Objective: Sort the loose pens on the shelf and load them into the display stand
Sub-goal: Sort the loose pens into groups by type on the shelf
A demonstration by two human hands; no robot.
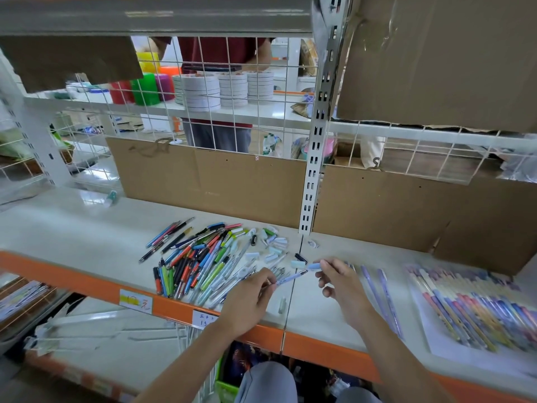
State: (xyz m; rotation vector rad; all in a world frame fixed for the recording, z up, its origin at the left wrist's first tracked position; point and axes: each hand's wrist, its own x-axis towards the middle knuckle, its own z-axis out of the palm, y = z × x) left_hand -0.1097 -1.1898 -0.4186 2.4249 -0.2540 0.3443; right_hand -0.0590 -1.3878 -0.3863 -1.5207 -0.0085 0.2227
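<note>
We pinch a lilac pen (291,277) in our left hand (252,298) and a pale blue cap (314,266) in our right hand (339,282) — just above the shelf (72,231), beside the pile of pens (197,257).

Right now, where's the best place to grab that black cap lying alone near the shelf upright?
Pinch the black cap across its short sides, coming from above. It lies flat on the shelf, slightly angled, apart from the pale caps, so probably nothing blocks a top-down pinch.
</note>
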